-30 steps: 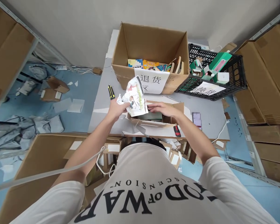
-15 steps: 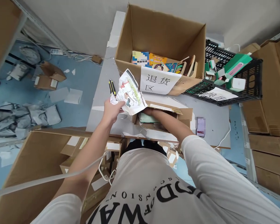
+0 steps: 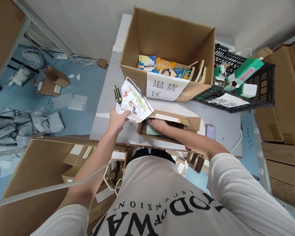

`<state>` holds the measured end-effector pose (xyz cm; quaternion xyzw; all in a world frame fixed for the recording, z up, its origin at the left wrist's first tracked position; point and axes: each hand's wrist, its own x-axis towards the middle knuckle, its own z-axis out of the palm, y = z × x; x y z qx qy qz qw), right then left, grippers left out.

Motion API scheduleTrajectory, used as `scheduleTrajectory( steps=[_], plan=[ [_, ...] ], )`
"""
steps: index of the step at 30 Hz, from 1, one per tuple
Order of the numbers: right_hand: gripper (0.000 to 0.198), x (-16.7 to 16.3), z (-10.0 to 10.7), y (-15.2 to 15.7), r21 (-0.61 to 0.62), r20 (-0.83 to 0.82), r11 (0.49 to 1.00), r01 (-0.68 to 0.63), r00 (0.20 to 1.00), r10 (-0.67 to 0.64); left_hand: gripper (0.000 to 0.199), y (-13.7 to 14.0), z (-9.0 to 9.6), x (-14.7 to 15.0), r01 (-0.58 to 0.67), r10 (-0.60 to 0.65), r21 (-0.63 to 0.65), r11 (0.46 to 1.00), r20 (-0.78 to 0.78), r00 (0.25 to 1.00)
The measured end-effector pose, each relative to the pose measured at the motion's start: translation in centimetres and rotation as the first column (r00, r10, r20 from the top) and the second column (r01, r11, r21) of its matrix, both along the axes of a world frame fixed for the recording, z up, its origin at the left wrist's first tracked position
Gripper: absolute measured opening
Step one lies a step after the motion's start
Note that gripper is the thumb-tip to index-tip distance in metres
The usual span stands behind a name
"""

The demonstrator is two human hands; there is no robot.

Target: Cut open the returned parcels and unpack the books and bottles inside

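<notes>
My left hand (image 3: 118,120) is closed on the lower left corner of a crumpled, torn-edged sheet of white paper (image 3: 140,109) printed with coloured drawings. My right hand (image 3: 157,125) reaches into a small open cardboard box (image 3: 173,115) at the table's front edge. Under that hand lies a pale green item (image 3: 149,130); its kind does not show. The right fingertips dip down inside the box, so their grip is hidden. Just beyond my left hand, a yellow and black box cutter (image 3: 117,94) lies on the table.
Behind the small box stands a large cardboard box (image 3: 132,73) with several books (image 3: 147,63) inside. To its right, a black crate (image 3: 263,93) holds green cartons (image 3: 250,70). A phone (image 3: 210,131) lies at the right. Another large box (image 3: 22,183) is at lower left.
The paper has shifted slightly left and down with my left hand. My right hand has lifted partly into view inside the small box, and my right elbow has swung outward.
</notes>
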<state>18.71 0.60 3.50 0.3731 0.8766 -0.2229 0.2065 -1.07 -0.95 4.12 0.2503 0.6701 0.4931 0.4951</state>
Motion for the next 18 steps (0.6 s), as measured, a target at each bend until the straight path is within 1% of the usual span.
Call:
scheduleTrajectory(
  steps=[2, 3, 4, 6, 7, 8, 10, 12, 14, 16, 18],
  plan=[
    [0.037, 1.7, 2.1, -1.1, 0.106, 0.071, 0.993, 0.042, 0.996, -0.049, 0.046, -0.3, 0.2, 0.1, 0.008, -0.008, 0.024, 1.0, 0.006, 1.0],
    [0.036, 2.7, 3.5, -1.5, 0.148, 0.074, 0.986, 0.074, 0.994, -0.086, 0.046, -0.5, 0.3, 0.1, 0.01, -0.011, 0.041, 0.999, 0.005, 1.0],
    [0.034, 3.7, 4.9, -1.9, 0.177, 0.038, 0.976, 0.124, 0.99, -0.132, 0.046, -0.7, 0.3, 0.1, 0.009, -0.009, 0.059, 0.998, -0.002, 1.0],
    [0.029, 5.3, 7.5, -2.4, 0.18, -0.148, 0.945, 0.274, 0.957, -0.249, 0.045, -1.2, 0.6, 0.0, 0.016, -0.012, 0.101, 0.995, -0.04, 0.999],
    [0.028, 5.7, 8.5, -2.4, 0.159, -0.269, 0.92, 0.357, 0.913, -0.308, 0.046, -1.4, 0.8, 0.0, 0.026, -0.02, 0.123, 0.992, -0.056, 0.998],
    [0.029, 5.7, 9.2, -2.4, 0.13, -0.387, 0.893, 0.431, 0.851, -0.355, 0.046, -1.7, 1.1, 0.0, 0.042, -0.035, 0.15, 0.988, -0.054, 0.998],
    [0.031, 4.6, 9.6, -2.1, 0.075, -0.556, 0.836, 0.544, 0.719, -0.418, 0.049, -2.3, 2.0, 0.2, 0.096, -0.1, 0.213, 0.972, 0.011, 0.995],
    [0.034, 2.3, 9.1, -1.8, 0.054, -0.62, 0.777, 0.627, 0.631, -0.467, 0.054, -3.0, 2.9, 0.6, 0.144, -0.179, 0.293, 0.945, 0.098, 0.979],
    [0.036, -0.4, 8.2, -1.5, 0.04, -0.629, 0.743, 0.668, 0.595, -0.501, 0.063, -3.6, 3.6, 0.8, 0.161, -0.216, 0.36, 0.919, 0.117, 0.969],
    [0.037, -2.7, 7.5, -1.6, 0.009, -0.624, 0.742, 0.671, 0.583, -0.52, 0.07, -3.9, 3.9, 0.7, 0.148, -0.198, 0.391, 0.908, 0.089, 0.976],
    [0.037, -4.3, 6.9, -1.9, -0.032, -0.616, 0.758, 0.652, 0.584, -0.528, 0.073, -4.1, 3.5, 0.1, 0.107, -0.14, 0.4, 0.91, 0.053, 0.989]
  ],
)
